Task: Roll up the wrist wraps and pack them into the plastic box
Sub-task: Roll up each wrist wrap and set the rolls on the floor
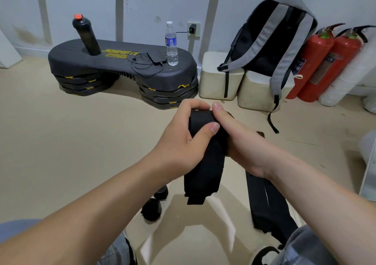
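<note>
hands are holding one long black woven wrist wrap (205, 169) in the air above the beige floor (61, 142). the left hand (181, 140) is curling round the rolled upper end of it, with the thumb pressing across the front of the roll and the other fingers wrapping over its top. the right hand (242, 142) is clasping the same roll from the other side, its thumb lying along the top edge; its remaining fingers are hiding behind the fabric, so i cannot tell how they are bending. the unrolled tail is hanging straight down from between the two hands.

two small black rolled-up wraps (151, 209) are lying just beside each other on the floor under the left forearm. a flat unrolled black wrap (264, 201) is lying stretched out under the right forearm.

farther off, a black step platform with yellow lettering (114, 65) is sitting near the wall, carrying a black shaker bottle with an orange cap (85, 35), a clear plastic water bottle (171, 45) and a black power pack with a looping cable (156, 57). a grey and black backpack (284, 41) is leaning on two cream blocks (217, 79), and two red fire extinguishers (319, 61) are leaning beside it.
</note>
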Demonstrator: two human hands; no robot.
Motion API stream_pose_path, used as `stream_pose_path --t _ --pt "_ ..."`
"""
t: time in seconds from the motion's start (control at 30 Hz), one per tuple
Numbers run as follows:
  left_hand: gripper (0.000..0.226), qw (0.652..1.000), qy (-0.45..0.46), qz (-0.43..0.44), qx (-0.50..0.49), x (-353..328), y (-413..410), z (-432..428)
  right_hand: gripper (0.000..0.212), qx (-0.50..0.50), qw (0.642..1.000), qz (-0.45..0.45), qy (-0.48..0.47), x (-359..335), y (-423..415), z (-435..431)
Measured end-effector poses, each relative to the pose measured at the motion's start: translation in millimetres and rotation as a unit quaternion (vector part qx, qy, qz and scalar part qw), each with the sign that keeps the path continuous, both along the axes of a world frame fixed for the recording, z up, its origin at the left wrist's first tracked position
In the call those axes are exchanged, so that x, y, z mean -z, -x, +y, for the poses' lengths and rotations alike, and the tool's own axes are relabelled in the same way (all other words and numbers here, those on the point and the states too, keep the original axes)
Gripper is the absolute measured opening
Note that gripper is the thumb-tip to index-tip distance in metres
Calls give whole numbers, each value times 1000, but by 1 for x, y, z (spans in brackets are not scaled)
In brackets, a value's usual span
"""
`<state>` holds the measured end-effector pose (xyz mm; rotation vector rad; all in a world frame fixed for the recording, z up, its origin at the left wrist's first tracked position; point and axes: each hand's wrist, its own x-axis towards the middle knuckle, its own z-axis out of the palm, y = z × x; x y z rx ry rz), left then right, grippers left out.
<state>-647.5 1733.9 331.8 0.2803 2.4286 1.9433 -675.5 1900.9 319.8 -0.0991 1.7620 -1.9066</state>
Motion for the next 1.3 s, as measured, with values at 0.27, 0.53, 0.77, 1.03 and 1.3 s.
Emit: stream_pose_path --t 0.27,0.53,0.77,1.03,1.3 --pt "53 987 -98 -127 21 -7 14 -12 42 75 992 71 77 -4 0 8" --pt "45 984 -32 -169 -39 -1 11 1 40 54 989 140 2 -2 -8 6" --pt "39 984 -52 -151 -75 -6 6 7 59 50 991 119 -21 0 -5 5" --pt "36 985 -70 -146 -64 -7 5 6 76 55 996 72 4 -3 -7 -2" --pt "25 993 -25 -112 -30 -5 -5 7 63 66 997 0 30 -5 -4 -1"
